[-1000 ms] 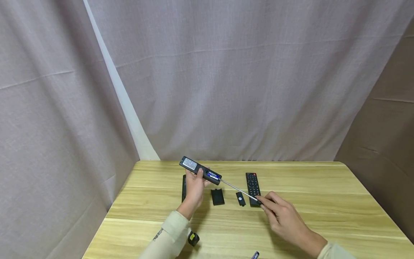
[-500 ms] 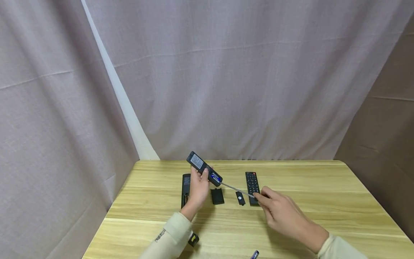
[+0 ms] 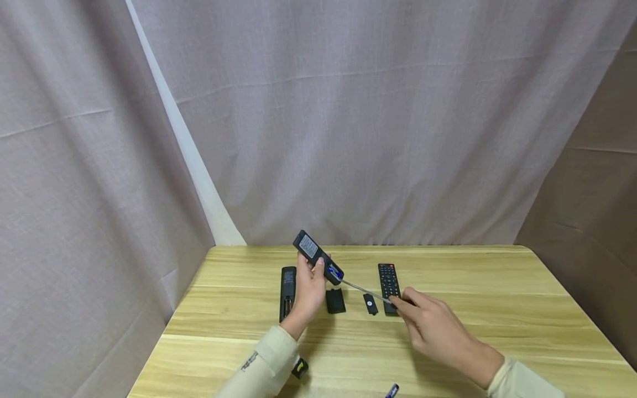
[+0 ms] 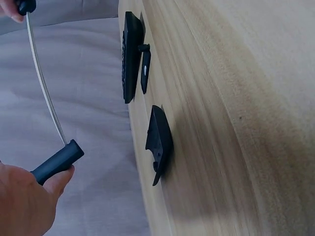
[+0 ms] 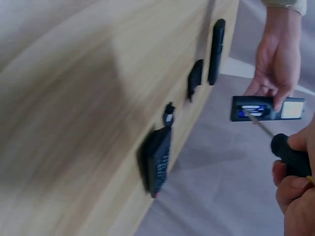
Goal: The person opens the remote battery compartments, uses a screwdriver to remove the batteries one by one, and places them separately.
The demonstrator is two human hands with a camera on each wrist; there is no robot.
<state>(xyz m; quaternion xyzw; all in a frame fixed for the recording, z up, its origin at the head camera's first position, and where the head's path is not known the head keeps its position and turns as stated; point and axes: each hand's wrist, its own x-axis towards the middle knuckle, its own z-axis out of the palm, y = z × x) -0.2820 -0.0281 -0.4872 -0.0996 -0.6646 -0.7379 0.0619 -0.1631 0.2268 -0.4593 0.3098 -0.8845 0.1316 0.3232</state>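
Note:
A black remote control [image 3: 318, 257], back side up with its battery bay uncovered, is held above the table by my left hand [image 3: 309, 287], thumb along its edge. Blue batteries [image 5: 252, 111] lie in the bay. My right hand [image 3: 438, 329] grips a screwdriver by its black handle [image 5: 290, 155]. The thin metal shaft [image 3: 365, 289] reaches across to the bay, and its tip is at the batteries in the right wrist view. In the left wrist view the held remote [image 4: 59, 161] shows edge-on, with the shaft meeting its end.
Behind my left wrist lies a second remote [image 3: 287, 287], its bay uncovered. Two battery covers, one wide [image 3: 335, 301] and one small [image 3: 370, 304], lie near a keypad-up remote [image 3: 389, 284]. A black-and-yellow object [image 3: 300, 368] and a battery [image 3: 392, 391] are nearer me.
My left hand has shifted slightly right and turned the remote to a steeper slant. The screwdriver tip has followed the bay, and my right hand has moved only a little.

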